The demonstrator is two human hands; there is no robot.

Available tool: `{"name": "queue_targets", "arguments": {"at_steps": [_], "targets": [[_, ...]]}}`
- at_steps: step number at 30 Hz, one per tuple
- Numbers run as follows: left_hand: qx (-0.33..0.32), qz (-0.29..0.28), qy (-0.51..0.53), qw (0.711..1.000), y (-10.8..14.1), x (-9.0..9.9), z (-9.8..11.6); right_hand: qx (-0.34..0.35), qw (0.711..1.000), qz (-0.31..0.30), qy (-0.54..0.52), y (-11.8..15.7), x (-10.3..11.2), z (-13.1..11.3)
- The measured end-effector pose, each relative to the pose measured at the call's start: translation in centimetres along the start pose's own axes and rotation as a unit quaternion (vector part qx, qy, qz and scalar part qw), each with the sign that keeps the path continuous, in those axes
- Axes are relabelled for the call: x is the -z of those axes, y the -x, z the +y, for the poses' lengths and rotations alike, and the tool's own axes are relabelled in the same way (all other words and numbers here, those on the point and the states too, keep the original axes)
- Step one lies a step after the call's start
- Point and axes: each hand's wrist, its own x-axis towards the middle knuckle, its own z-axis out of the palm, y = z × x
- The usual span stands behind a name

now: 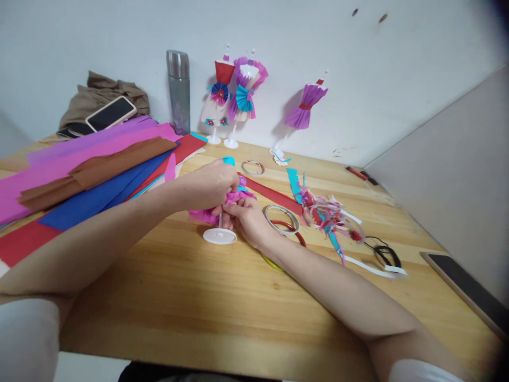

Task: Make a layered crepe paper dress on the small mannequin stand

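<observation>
A small white dress form stands on a round white base [220, 236], dressed in ruffled pink crepe paper [202, 215] with turquoise paper [228, 160] near its top. My left hand [217, 183] is closed at the upper part of the dress, its fingertips mostly hidden behind the knuckles. Lower down, my right hand [246, 217] pinches the pink hem beside the stand's pole, thumb and fingers together. Most of the form's body is covered by my hands. A red paper strip [274, 193] lies just behind them.
Rolls of tape [282, 208] lie right of my hands, near a heap of paper scraps [330, 212]. Crepe-paper sheets [107, 191] cover the left side. Behind stand a flask [179, 95] and three dressed forms [308, 106]. Phones [111, 114] lie on both sides.
</observation>
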Motion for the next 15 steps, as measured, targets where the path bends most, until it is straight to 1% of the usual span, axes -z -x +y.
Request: {"name": "queue_targets", "arguments": {"at_steps": [3, 8, 13, 15], "targets": [[0.016, -0.047, 0.003, 0.999, 0.0, 0.4, 0.1, 0.002, 1.000, -0.015, 0.003, 0.2, -0.1, -0.3], [0.036, -0.022, -0.015, 0.999, -0.1, 1.3, 1.0, 0.008, 0.999, -0.034, 0.029, 0.4, 0.0, -0.5], [0.081, -0.042, -0.002, 0.996, 0.2, 2.3, 1.9, 0.004, 0.995, -0.052, 0.080, 0.7, -0.1, -0.5], [0.102, -0.032, 0.009, 0.994, 0.5, 2.8, 2.0, 0.016, 0.992, -0.055, 0.111, 1.1, -0.2, -0.7]]}}
